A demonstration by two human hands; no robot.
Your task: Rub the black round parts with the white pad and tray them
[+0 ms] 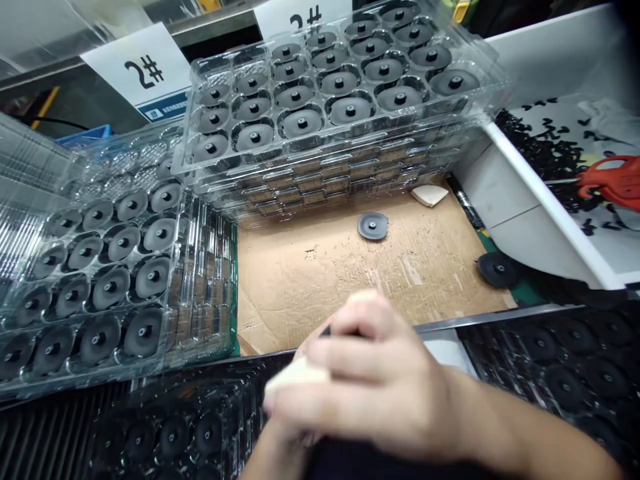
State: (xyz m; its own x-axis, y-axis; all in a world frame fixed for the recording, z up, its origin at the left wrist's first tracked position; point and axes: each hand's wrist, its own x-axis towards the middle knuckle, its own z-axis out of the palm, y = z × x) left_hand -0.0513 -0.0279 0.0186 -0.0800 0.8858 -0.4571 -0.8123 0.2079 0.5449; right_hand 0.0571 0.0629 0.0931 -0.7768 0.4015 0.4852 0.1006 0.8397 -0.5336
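Observation:
My right hand (380, 373) is in the lower middle, blurred by motion, with its fingers closed on a cream-coloured pad (300, 375). A small bit of something black (326, 331) shows between its fingers. Behind and under it is my left hand (285, 437), mostly hidden; only the wrist side shows, so its fingers and what they hold cannot be made out. Just beyond both hands, a dark grey rounded disc (373, 227) with a central stud lies on the cardboard sheet (300, 293).
Stacked clear trays (340, 157) of grey discs stand at the back, and more trays (170, 287) at the left. On the right, a white bin (545, 200) holds small black parts and red-handled cutters (613, 181). Near it lie a cream wedge (429, 195) and another disc (498, 269).

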